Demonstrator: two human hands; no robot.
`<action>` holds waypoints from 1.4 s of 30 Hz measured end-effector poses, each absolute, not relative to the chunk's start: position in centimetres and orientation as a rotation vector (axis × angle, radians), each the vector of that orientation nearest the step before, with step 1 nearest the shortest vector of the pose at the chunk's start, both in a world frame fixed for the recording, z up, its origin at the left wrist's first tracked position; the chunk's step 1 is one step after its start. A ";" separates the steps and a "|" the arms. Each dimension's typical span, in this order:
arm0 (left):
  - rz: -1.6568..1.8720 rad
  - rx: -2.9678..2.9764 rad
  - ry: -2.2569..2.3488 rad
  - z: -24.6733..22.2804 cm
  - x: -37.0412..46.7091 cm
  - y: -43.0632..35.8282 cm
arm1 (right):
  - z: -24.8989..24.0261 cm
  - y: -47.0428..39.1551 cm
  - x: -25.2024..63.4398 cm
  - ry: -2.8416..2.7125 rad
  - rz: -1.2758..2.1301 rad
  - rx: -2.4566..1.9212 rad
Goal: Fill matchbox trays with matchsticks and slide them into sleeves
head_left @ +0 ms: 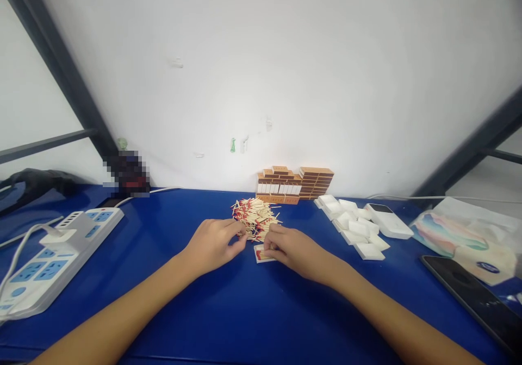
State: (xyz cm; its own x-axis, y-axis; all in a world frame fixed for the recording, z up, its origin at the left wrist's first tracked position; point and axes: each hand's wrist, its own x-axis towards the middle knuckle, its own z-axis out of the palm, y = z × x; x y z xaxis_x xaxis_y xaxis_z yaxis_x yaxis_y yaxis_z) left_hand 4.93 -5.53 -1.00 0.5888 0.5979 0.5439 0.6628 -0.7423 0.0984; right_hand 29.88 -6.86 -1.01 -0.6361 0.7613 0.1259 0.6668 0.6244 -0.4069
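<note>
A loose heap of red-tipped matches (255, 212) lies on the blue tabletop in front of both hands. My left hand (218, 242) is at the heap's near left edge, its fingers curled towards the thumb; whatever is between the fingertips is too small to make out. Just in front of the heap sits a small white matchbox tray (258, 260) with some matches inside. Over the tray's right part, my right hand (291, 249) has thumb and fingers closed on matches at the tray. The fingers hide part of the tray.
Stacked brown-sided matchboxes (316, 183) stand against the wall. To the right lie several white trays (350, 221), a white device (389, 221), a tissue pack (468, 240) and a phone (473, 299). A power strip (61, 261) with cables is on the left.
</note>
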 end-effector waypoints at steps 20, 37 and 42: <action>-0.639 -2.709 -0.918 -2.3 6.5 -7.3 | -0.9 -8.7 28.4 -2.276 0.409 -1.012; -0.602 -2.900 -1.207 -2.2 6.9 -7.3 | -1.6 -7.3 30.7 -2.238 0.725 -1.172; -0.634 -2.925 -1.237 -2.2 6.8 -7.3 | -1.5 -7.0 31.0 -2.231 0.709 -1.155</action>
